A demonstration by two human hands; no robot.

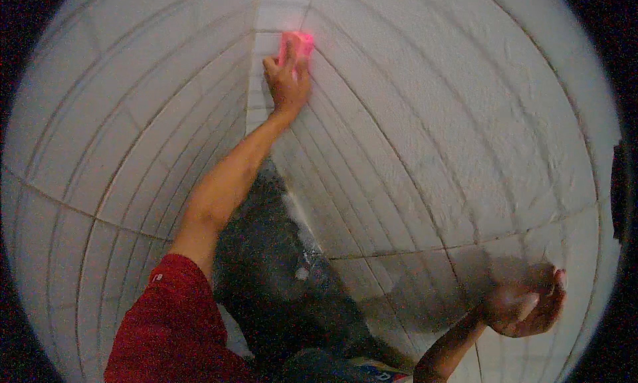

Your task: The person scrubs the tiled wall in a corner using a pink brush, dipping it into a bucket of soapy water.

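My left hand [288,86] reaches far up and is closed around a bright pink sponge [305,40]. It presses the sponge to the white tiled wall on the right [398,99], close to the narrow tiled strip in the corner [258,59]. At the lower right my right hand [526,308] is raised beside the same wall. Its fingers are curved and the thumb stands apart, with nothing visible in it. Blur and shadow hide whether its fingertips touch the tiles. The right wall looks wet and streaked.
A second ribbed tile wall [114,109] stands on the left. Below lies a dark floor [264,243], with whitish foam [301,273] along the right wall's foot. A dark object [623,191] shows at the far right rim.
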